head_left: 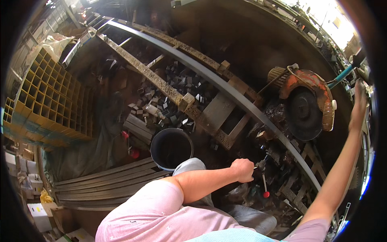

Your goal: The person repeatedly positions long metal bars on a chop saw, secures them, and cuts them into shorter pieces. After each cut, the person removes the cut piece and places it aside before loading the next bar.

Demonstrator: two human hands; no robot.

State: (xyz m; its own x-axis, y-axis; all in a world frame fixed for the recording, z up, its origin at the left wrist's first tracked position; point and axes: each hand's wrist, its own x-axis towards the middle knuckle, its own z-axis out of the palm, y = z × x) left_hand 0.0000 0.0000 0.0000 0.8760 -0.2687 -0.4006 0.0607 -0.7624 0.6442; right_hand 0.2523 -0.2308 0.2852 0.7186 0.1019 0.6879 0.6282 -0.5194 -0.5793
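Note:
My left hand is closed in a fist around the end of a metal handle on a clamp, low and right of the middle. A lever with a red knob hangs beside it. My right arm reaches up along the right rim, and my right hand is smeared there, just below the teal handle of a cut-off saw. Whether it touches anything cannot be made out. The saw has a worn orange guard and a dark disc. A long grey metal bar runs past the disc toward the clamp.
A speckled steel frame carries the bar. Many small cut metal pieces lie beneath it. A dark bucket stands near my left knee. Long bars lie at left, below a stack of yellowish square tubes.

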